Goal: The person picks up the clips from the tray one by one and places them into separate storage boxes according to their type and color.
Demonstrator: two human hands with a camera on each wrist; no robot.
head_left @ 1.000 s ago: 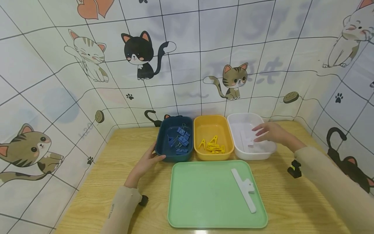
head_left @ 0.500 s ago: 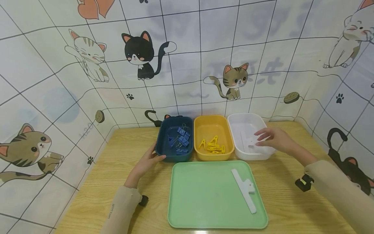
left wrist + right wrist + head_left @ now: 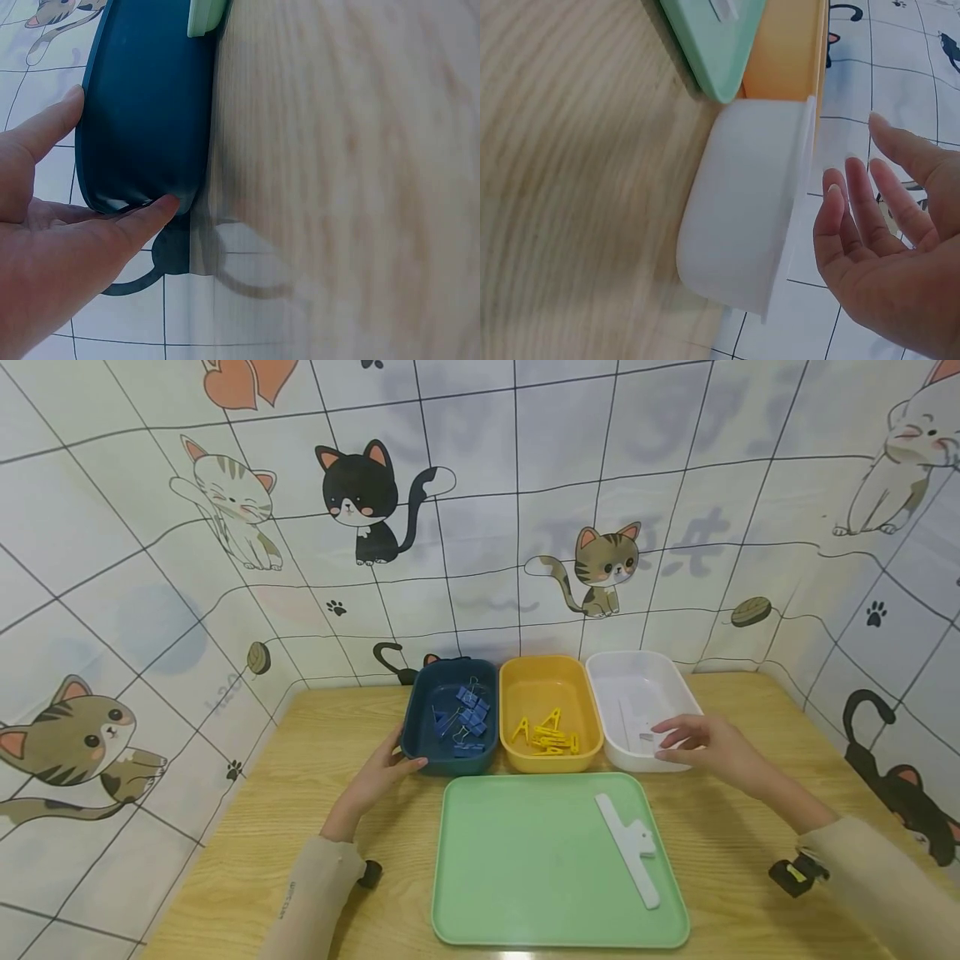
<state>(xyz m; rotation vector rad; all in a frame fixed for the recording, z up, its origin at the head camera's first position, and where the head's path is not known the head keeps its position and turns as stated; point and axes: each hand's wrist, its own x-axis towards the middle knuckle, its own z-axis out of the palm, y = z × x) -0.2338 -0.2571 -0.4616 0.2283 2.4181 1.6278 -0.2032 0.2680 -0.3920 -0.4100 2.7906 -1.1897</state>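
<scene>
My left hand (image 3: 377, 779) rests at the near left corner of a dark blue bin (image 3: 415, 727), which holds several blue binder clips (image 3: 471, 710). In the left wrist view, the thumb touches the bin's rim and straight fingers lie along its end wall. My right hand (image 3: 712, 747) hovers over the near right rim of a white bin (image 3: 611, 752), fingers loosely bent with nothing between them. White clip parts (image 3: 645, 737) show inside that bin, partly hidden by the hand. A long white bag clip (image 3: 626, 852) lies on a green tray (image 3: 525, 868).
Between the blue and white bins stands a yellow bin (image 3: 543, 672) with several yellow clips (image 3: 551, 739). All three stand in a row on the wooden table (image 3: 330, 727), against a wall covering (image 3: 480, 552) with cat drawings. The tray sits in front of them.
My right hand has drawn back from inside the white bin toward its near right rim, moving right and nearer. The left hand stays at the blue bin.
</scene>
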